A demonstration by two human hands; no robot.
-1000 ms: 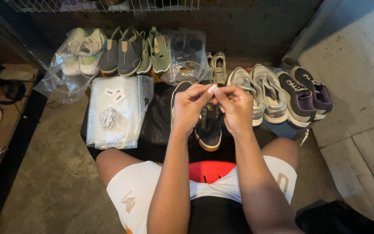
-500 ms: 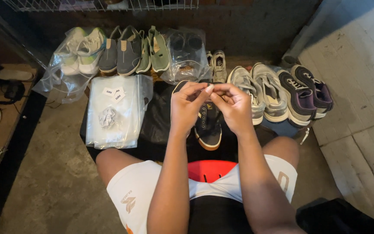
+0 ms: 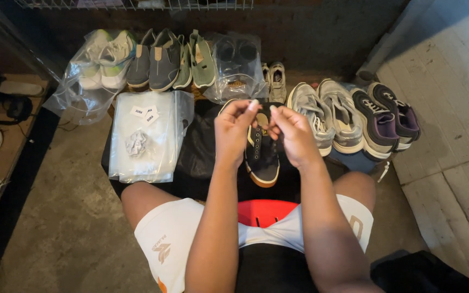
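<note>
In the head view, bare concrete floor [image 3: 55,217] is lying open at lower left, while shoes are crowding the upper frame. Since the earlier frame the hands are sitting slightly lower. The left hand [image 3: 233,130] and right hand [image 3: 294,135] are hovering at centre, fingertips pinching a shoelace over the black sneaker [image 3: 261,157].

A clear plastic bag [image 3: 146,138] holding crumpled paper [image 3: 135,144] lies flat on the concrete floor [image 3: 66,217]. Behind it, a bagged pair of white sneakers [image 3: 101,65] sits beside grey shoes [image 3: 156,62] and a green one [image 3: 202,59]. To the right stand grey sneakers [image 3: 327,116] and purple-black ones [image 3: 386,116].
</note>
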